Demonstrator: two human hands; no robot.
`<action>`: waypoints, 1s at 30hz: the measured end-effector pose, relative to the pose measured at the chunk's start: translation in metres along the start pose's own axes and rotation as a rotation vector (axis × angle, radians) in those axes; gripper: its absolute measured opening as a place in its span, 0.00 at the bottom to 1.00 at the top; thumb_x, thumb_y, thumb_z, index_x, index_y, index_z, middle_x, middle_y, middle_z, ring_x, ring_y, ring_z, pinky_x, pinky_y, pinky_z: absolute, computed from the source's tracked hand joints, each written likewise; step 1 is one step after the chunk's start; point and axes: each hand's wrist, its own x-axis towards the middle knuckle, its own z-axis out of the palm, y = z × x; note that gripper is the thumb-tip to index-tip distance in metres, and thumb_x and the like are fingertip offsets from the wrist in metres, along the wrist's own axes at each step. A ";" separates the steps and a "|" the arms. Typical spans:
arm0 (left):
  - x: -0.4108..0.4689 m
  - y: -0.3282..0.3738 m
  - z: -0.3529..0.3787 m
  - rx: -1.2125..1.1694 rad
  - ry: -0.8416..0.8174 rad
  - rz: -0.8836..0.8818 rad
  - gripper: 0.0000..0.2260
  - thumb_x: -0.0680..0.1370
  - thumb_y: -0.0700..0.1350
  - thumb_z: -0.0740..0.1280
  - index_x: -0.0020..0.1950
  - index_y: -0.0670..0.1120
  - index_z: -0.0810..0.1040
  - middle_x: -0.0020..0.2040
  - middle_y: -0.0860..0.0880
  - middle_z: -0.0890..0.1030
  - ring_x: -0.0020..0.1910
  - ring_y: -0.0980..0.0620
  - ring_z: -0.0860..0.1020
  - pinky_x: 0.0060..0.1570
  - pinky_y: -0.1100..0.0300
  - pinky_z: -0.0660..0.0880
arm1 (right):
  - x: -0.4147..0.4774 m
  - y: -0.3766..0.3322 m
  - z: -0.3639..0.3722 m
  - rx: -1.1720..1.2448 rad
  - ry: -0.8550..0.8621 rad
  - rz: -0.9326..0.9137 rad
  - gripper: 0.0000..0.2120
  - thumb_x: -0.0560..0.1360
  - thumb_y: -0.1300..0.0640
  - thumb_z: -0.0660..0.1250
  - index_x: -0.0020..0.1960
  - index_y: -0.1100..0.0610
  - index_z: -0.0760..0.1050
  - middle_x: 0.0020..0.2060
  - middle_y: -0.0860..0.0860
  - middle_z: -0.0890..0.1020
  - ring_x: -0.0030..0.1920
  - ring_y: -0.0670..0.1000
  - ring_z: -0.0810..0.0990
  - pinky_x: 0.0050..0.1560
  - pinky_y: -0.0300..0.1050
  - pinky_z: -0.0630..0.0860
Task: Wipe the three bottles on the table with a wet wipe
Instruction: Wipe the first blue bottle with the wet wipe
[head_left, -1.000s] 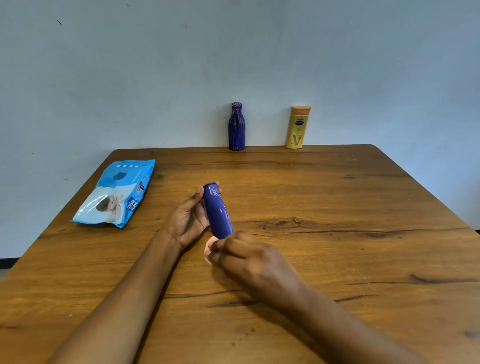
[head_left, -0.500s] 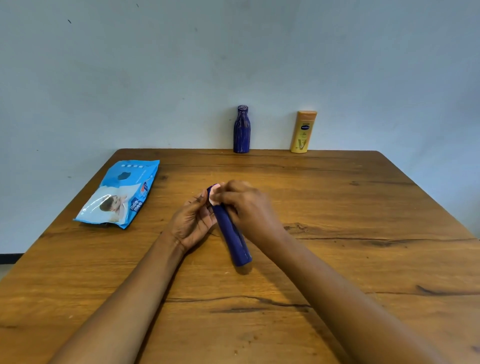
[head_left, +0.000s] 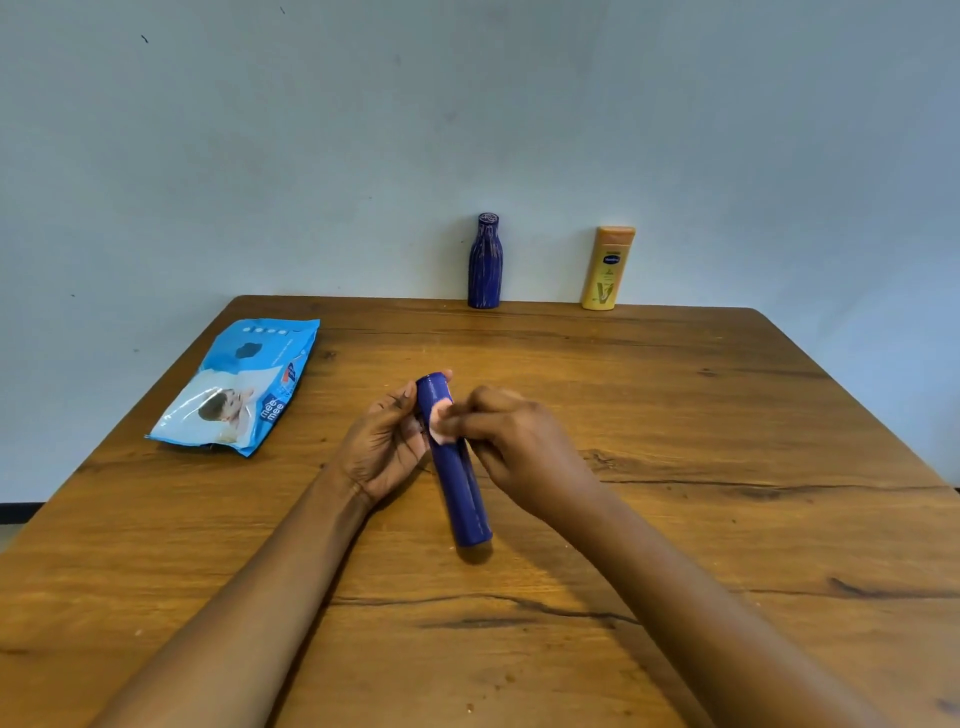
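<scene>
L hand (head_left: 384, 447) fingers grip blue bottle (head_left: 462, 499), long axis near-far, near end rightward; R hand (head_left: 519, 441) fingers pinch wipe (head_left: 440, 422).

Glossy blue bottle (head_left: 457, 478), probably plastic, over grainy wooden table (head_left: 675, 415).
</scene>
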 end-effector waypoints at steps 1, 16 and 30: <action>0.000 0.000 0.001 0.001 0.017 -0.006 0.17 0.75 0.43 0.66 0.62 0.38 0.77 0.55 0.41 0.80 0.53 0.48 0.79 0.51 0.51 0.79 | -0.007 0.001 -0.003 0.040 -0.018 -0.014 0.12 0.73 0.66 0.66 0.55 0.57 0.80 0.50 0.51 0.80 0.53 0.48 0.78 0.52 0.42 0.76; 0.003 0.000 0.001 -0.041 0.110 0.012 0.20 0.79 0.43 0.59 0.70 0.39 0.68 0.55 0.44 0.80 0.52 0.51 0.79 0.54 0.49 0.78 | -0.049 -0.004 0.009 0.029 -0.028 -0.151 0.12 0.74 0.61 0.62 0.55 0.58 0.81 0.51 0.53 0.80 0.50 0.53 0.78 0.46 0.47 0.77; 0.000 0.000 0.007 -0.026 0.135 -0.025 0.18 0.80 0.43 0.59 0.69 0.40 0.69 0.53 0.44 0.81 0.50 0.49 0.81 0.58 0.47 0.76 | -0.074 -0.006 0.011 -0.026 -0.059 -0.202 0.12 0.76 0.59 0.67 0.59 0.58 0.78 0.55 0.53 0.78 0.52 0.51 0.76 0.48 0.46 0.76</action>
